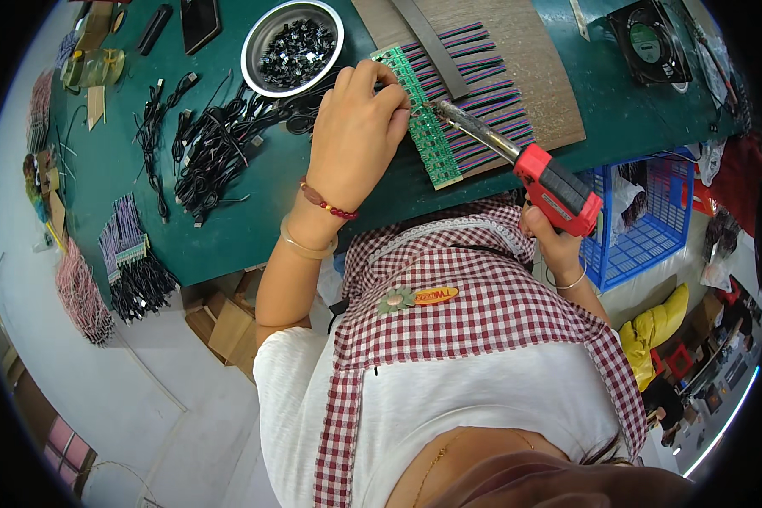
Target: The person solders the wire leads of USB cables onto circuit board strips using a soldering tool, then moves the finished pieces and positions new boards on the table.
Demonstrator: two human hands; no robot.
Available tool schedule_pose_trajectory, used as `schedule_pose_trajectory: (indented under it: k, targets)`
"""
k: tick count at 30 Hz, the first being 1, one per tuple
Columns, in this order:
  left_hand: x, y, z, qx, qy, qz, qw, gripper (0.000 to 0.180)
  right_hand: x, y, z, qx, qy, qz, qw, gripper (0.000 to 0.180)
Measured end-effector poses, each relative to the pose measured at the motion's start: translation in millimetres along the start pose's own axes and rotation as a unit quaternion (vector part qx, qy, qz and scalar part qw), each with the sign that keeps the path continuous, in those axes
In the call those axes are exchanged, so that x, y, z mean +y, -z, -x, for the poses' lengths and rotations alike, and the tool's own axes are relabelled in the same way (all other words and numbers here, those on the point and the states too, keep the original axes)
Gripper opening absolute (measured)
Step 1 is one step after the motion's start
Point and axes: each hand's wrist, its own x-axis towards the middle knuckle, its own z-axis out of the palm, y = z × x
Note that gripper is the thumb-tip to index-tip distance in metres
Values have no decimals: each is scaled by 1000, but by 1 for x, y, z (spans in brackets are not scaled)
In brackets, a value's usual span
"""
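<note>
1. The green work mat (229, 212) spreads before you, with a wooden board (516, 51) lying on it.
2. On that board lies a long green circuit strip (423, 118) with striped ribbon wires (491, 93) running off it.
3. A steel bowl (292, 46) of small black parts sits just left of the strip.
4. Your right hand (550, 241) is wrapped around the red soldering gun (554, 190), tip at the strip.
5. Your left hand (356, 135) presses on the strip, fingers curled, perhaps pinching solder wire.
</note>
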Motion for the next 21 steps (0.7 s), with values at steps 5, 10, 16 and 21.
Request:
schedule_pose_trajectory:
  k: [5,10,16,21]
  targets:
    - [-1,1,-3,-15,-4,-4,1000,6,-7,-2,-4,-34,41,43,998,28]
    - [2,3,-6,-22,6,-14,1000,7,-3,2,0,-47,47,50,997,30]
    - [3,3,-6,-30,17,-16,999,8,-1,5,1,-24,32,23,999,32]
    - [3,4,-8,-34,11,-16,999,8,0,4,1,-18,25,16,999,32]
